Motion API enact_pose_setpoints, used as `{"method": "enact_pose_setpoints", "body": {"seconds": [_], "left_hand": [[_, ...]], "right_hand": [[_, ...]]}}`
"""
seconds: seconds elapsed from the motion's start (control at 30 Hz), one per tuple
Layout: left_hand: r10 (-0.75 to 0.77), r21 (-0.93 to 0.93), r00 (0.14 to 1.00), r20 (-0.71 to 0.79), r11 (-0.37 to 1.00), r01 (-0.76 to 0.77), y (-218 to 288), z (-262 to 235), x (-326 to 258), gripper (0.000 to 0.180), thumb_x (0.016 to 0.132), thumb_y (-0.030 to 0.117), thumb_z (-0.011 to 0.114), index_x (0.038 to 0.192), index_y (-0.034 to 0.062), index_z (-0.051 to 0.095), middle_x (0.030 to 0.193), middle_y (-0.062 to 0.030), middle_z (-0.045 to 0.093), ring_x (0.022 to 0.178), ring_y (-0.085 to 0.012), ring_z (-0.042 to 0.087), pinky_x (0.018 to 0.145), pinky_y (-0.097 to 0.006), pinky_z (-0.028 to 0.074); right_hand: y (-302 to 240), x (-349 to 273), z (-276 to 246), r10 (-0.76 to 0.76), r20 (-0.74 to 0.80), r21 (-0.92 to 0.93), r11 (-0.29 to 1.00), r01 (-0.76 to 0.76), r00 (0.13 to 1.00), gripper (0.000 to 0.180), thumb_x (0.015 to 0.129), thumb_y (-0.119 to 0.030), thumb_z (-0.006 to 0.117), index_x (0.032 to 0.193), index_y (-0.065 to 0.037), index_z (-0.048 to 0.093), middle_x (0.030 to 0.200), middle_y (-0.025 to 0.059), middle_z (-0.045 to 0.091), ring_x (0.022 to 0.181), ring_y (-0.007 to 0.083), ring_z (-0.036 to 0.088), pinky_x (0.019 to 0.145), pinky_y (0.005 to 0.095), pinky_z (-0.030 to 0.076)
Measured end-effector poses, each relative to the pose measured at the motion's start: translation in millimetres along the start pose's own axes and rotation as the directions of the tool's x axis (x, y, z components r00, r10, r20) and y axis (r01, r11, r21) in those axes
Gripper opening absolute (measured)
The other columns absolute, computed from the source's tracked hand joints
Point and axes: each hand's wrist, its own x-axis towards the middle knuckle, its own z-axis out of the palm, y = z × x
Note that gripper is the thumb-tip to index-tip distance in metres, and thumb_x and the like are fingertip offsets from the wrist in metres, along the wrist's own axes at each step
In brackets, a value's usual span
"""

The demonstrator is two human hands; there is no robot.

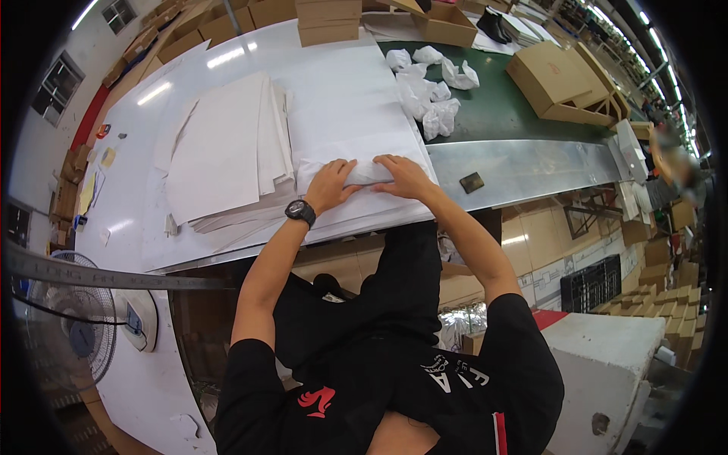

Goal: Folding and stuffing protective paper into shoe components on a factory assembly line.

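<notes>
Both my hands press on a roll of white paper (365,174) lying across the near edge of a white paper stack (345,98). My left hand (331,186), with a black watch on its wrist, grips the roll's left part. My right hand (404,177) curls over the right part, its fingers bent toward the left hand. Whether something is wrapped inside the roll is hidden. Beside my left hand lies a pile of loose white sheets (216,148). Several crumpled white paper bundles (417,91) sit beyond my right hand.
A green belt (497,95) runs along the table's right side, bordered by a metal strip (531,163) with a small dark block (471,183). Cardboard boxes (557,80) stand at far right and back (327,23). At lower left are a fan (72,326) and a metal bar (136,278).
</notes>
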Motion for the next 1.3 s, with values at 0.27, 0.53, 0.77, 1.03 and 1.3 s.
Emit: {"method": "enact_pose_setpoints", "body": {"seconds": [0.27,0.53,0.77,1.03,1.3], "left_hand": [[-0.181,-0.075,0.979,0.093,0.979,0.188,-18.1,-16.4,2.3,0.057,0.09,0.041,0.071,0.132,0.0033,0.059,0.109,-0.0211,0.066,0.105,-0.0379,0.063,0.091,-0.046,0.05],[-0.147,0.455,0.962,-0.229,0.858,0.24,-11.7,-2.2,54.7,0.025,0.092,0.032,0.067,0.104,0.0106,0.065,0.095,-0.0128,0.058,0.096,-0.0289,0.058,0.083,-0.049,0.044],[-0.248,0.267,0.947,-0.205,0.916,0.298,-13.5,31.0,14.7,0.037,0.099,0.035,0.055,0.132,0.0182,0.062,0.142,-0.0284,0.046,0.136,-0.0482,0.039,0.115,-0.058,0.028],[-0.373,0.128,0.894,-0.249,0.902,0.413,3.7,36.5,6.3,0.08,0.091,0.046,0.066,0.159,0.0222,0.03,0.158,-0.0388,0.014,0.147,-0.0538,0.017,0.12,-0.059,0.017],[-0.324,-0.111,0.891,-0.318,0.946,0.304,0.8,26.9,-3.3,0.098,0.092,0.047,0.066,0.162,0.0078,0.009,0.164,-0.0306,0.008,0.15,-0.0529,0.007,0.121,-0.061,0.011]], "right_hand": [[6.8,47.1,-24.2,0.123,0.412,-0.065,0.992,-0.105,0.903,0.054,0.092,-0.057,0.063,0.111,-0.007,0.071,0.107,0.0209,0.071,0.098,0.0421,0.067,0.086,0.0478,0.053],[-3.3,93.9,9.5,0.332,0.082,-0.529,0.814,-0.241,0.94,0.045,0.091,-0.053,0.066,0.115,-0.015,0.07,0.115,0.0146,0.069,0.113,0.0285,0.064,0.104,0.0677,0.035],[-7.6,30.1,76.5,0.09,-0.097,-0.129,0.986,-0.102,0.991,0.065,0.099,-0.048,0.052,0.146,-0.002,0.046,0.151,0.0223,0.046,0.141,0.0405,0.041,0.12,0.0576,0.02],[-40.4,52.5,85.9,0.649,-0.254,0.123,0.757,-0.641,0.718,0.086,0.099,-0.062,0.044,0.155,0.001,0.031,0.156,0.0332,0.033,0.149,0.0429,0.029,0.121,0.0566,0.016],[-62.0,58.3,51.6,0.624,0.314,0.949,-0.209,-0.234,0.716,0.039,0.09,-0.019,0.076,0.121,-0.001,0.06,0.109,0.0078,0.068,0.096,0.0204,0.068,0.08,0.038,0.057]]}}
